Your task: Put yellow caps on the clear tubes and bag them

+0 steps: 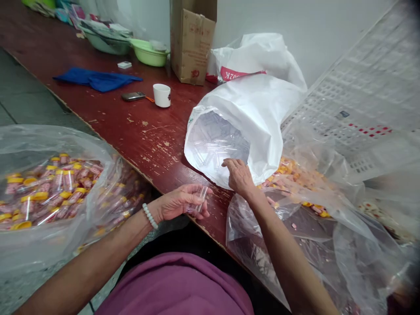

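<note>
My left hand (188, 201), with a bead bracelet (150, 216) at the wrist, is closed around clear plastic tubes (201, 199) at the table's near edge. How many it holds is partly hidden by the fingers. My right hand (240, 176) reaches to the mouth of a white woven sack (243, 118) lying on its side. Its fingers are bent together beside the loose clear tubes (219, 142) inside; whatever they pinch, if anything, cannot be made out.
Yellow-capped tubes with pink contents (65, 179) fill a plastic bag at left. More yellow and pink pieces (292, 173) lie under clear plastic (315, 240) at right. A white cup (162, 96), phone-like device (133, 96), blue cloth (98, 79) and cardboard box (192, 48) stand on the red table (147, 144).
</note>
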`<state>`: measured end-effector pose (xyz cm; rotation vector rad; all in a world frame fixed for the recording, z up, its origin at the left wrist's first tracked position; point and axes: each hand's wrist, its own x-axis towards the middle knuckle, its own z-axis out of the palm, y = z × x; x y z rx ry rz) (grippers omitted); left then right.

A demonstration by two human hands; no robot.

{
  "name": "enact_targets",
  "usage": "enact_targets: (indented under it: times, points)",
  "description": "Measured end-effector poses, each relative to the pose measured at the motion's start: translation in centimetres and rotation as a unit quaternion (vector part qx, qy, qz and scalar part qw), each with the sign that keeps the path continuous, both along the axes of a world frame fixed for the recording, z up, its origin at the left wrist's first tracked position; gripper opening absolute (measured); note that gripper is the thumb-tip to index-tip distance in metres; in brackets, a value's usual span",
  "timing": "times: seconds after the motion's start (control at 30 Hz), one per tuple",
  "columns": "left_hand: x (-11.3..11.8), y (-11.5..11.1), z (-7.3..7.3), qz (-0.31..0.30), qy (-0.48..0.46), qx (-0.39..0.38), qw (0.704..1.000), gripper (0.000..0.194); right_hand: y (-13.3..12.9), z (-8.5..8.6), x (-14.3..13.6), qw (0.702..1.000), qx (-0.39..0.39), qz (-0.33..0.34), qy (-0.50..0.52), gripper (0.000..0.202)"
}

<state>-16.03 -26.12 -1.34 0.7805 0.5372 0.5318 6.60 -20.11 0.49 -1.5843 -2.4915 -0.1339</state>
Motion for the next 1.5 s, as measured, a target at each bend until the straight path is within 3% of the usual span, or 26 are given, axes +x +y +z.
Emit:
enact_targets:
  times: [0.13,0.27,0.4,0.53,0.63,0.73,0.83,0.9,1.0,1.07,1.13,1.23,1.3,1.4,1.43,1.5]
  points:
    - [0.1,0.0,-0.1,0.036,-0.001,0.033,0.999,0.039,2.5,-1.3,0.4,0.995,-0.035,-0.010,-0.088,0.039]
    - [0.6,0.3,-0.6,0.062,0.026,0.075,0.995,0.039,2.5,-1.4,-0.1,0.995,-0.050,-0.027,-0.083,0.035]
    - [1.1,0.5,-1.3,0.103,0.052,0.112,0.987,0.040,0.4,-0.4,-0.9,0.992,-0.036,-0.017,0.122,0.038]
    - [1.6,0.7,-1.2,0.131,0.102,0.174,0.971,0.037,-3.1,0.8,-2.2,0.920,-0.098,-0.020,0.379,0.044]
    - [2.0,0.8,-0.7,0.144,0.163,0.269,0.938,0.032,-5.1,1.6,-3.0,0.885,-0.176,-0.031,0.429,0.035]
    - [2.4,1.0,-0.3,0.156,0.195,0.328,0.911,0.024,-6.0,2.0,-3.4,0.903,-0.203,0.025,0.377,0.026]
    - [2.6,0.9,-0.2,0.177,0.145,0.241,0.943,0.028,-6.7,1.5,-3.4,0.931,-0.142,0.027,0.336,0.020]
    - [2.6,0.6,0.0,0.206,0.060,0.124,0.969,0.036,-7.3,0.8,-3.6,0.939,-0.046,0.008,0.340,0.021]
    - [2.6,0.2,0.4,0.186,-0.063,-0.073,0.978,0.024,-8.3,-0.6,-4.0,0.940,0.047,0.027,0.337,0.022]
    - [2.8,0.1,0.6,0.168,-0.102,-0.162,0.967,0.016,-9.0,-1.2,-4.4,0.947,0.029,0.054,0.316,0.021]
    - [3.0,0.2,0.6,0.191,-0.110,-0.187,0.957,0.015,-9.6,-1.1,-4.9,0.948,-0.025,0.077,0.308,0.022]
    - [3.3,0.5,0.6,0.235,-0.098,-0.142,0.957,0.021,-10.2,-0.4,-5.4,0.908,-0.128,0.055,0.395,0.033]
    - [3.6,0.5,0.6,0.239,-0.084,-0.089,0.963,0.026,-10.2,-0.1,-5.6,0.848,-0.171,-0.011,0.502,0.034]
    - [4.2,0.0,0.6,0.200,-0.077,-0.042,0.976,0.028,-9.6,-0.3,-5.5,0.764,-0.173,-0.106,0.613,0.032]
    - [4.5,-0.2,0.6,0.189,-0.081,-0.038,0.978,0.030,-9.4,-0.6,-5.4,0.752,-0.166,-0.119,0.626,0.034]
    - [5.1,-0.6,0.7,0.185,-0.094,-0.030,0.978,0.036,-9.1,-1.2,-5.3,0.757,-0.148,-0.128,0.624,0.037]
